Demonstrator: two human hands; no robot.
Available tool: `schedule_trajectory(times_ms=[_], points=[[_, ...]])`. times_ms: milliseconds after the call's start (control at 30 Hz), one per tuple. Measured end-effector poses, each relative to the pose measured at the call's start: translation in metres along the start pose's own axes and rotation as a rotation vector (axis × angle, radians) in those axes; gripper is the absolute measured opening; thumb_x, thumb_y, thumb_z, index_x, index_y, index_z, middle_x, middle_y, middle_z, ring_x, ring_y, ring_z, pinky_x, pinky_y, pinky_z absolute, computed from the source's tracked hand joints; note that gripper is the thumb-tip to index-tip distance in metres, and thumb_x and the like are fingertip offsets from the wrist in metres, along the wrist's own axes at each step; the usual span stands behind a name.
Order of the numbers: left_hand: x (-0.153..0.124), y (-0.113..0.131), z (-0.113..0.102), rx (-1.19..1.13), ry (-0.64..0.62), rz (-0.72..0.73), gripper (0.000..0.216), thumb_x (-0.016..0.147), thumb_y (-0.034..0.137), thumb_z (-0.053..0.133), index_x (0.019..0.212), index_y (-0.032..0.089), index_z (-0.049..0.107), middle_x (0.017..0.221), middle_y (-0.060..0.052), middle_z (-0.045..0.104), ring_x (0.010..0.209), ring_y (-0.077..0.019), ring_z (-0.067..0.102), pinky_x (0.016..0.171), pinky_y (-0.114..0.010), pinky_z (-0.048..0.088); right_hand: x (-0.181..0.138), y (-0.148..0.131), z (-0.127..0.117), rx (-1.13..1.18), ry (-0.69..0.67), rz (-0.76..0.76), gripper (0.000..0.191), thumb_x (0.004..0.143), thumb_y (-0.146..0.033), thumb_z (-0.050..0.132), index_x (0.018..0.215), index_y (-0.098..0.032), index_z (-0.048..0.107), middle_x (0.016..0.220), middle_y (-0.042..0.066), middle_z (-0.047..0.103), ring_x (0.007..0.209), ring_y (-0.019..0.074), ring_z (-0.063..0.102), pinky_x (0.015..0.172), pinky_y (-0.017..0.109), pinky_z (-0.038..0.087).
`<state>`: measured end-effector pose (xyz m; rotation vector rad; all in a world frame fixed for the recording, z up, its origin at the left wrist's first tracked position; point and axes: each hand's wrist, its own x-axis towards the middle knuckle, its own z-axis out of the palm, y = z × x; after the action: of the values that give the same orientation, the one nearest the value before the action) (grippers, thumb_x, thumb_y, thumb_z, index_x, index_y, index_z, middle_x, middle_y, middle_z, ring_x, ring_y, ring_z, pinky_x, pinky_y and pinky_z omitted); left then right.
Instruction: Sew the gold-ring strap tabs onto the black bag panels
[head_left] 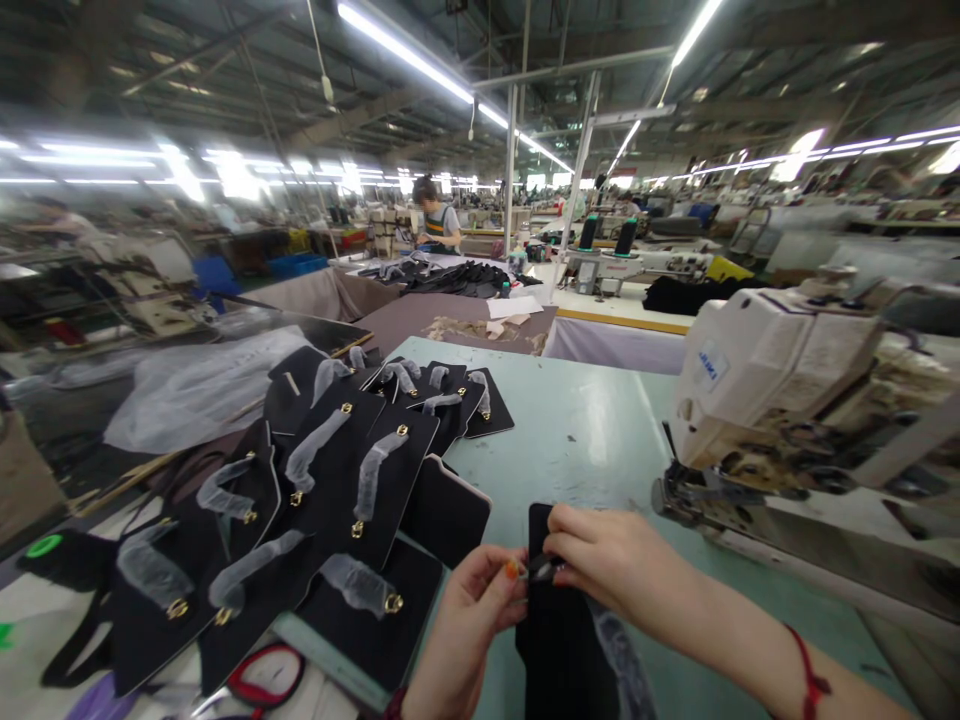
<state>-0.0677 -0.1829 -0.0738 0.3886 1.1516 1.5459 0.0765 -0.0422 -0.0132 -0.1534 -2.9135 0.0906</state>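
Observation:
A black panel [559, 650] lies at the front of the pale green table, with a plastic-wrapped strap [619, 650] along its right side. My left hand [476, 615] is closed in a pinch at the panel's left edge; an orange spot shows at a fingertip, and what it pinches is too small to name. My right hand [607, 560] is over the panel, its fingers closed round a small dark pointed tool [541, 570], mostly hidden. The two hands' fingertips nearly meet.
Several black panels [390, 420] with wrapped handles and gold rings are heaped on the left. Red-handled scissors [266, 675] lie at front left. A white sewing machine [757, 370] stands on the right of the green table [570, 430]. Another person [439, 220] works farther back.

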Motion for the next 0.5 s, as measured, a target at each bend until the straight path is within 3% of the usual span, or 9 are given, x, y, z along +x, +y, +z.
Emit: schedule_trajectory(times_ms=[200,300,367,500], points=[[0.001,0.003,0.000,-0.065,-0.056,-0.008,0.030,0.073,0.041,0.078,0.076,0.018,0.059,0.096,-0.004,0.070,0.076,-0.0119,0.065,0.066,-0.020,0.045,-0.001,0.001,0.002,0.049,0.056,-0.002,0.003,0.087,-0.018,0.062,0.086,-0.019,0.060,0.083,0.000,0.058,0.064,0.0153,0.058,0.053,0.026,0.036],[0.005,0.001,-0.001,-0.165,-0.066,-0.055,0.031,0.078,0.044,0.073,0.083,0.020,0.055,0.095,-0.005,0.071,0.073,-0.0134,0.068,0.062,-0.021,0.045,-0.014,0.007,0.007,0.285,0.167,0.237,0.011,0.095,-0.021,0.047,0.099,-0.019,0.057,0.096,0.003,0.058,0.075,0.0148,0.060,0.064,0.025,0.045],[0.008,-0.008,0.000,-0.213,-0.066,-0.097,0.034,0.079,0.045,0.071,0.097,0.022,0.055,0.097,-0.007,0.072,0.077,-0.0162,0.070,0.064,-0.023,0.046,-0.023,0.012,0.016,0.424,0.270,0.450,0.019,0.095,-0.029,0.048,0.110,-0.018,0.053,0.107,0.006,0.055,0.092,0.0174,0.059,0.078,0.028,0.049],[0.007,-0.045,0.002,-0.168,-0.172,-0.001,0.066,0.060,0.040,0.087,0.116,0.021,0.057,0.104,-0.010,0.070,0.094,-0.0221,0.067,0.083,-0.030,0.048,-0.036,0.017,0.046,0.580,0.425,0.682,0.033,0.090,-0.043,0.054,0.112,-0.018,0.052,0.110,0.008,0.056,0.105,0.0211,0.056,0.090,0.034,0.047]])
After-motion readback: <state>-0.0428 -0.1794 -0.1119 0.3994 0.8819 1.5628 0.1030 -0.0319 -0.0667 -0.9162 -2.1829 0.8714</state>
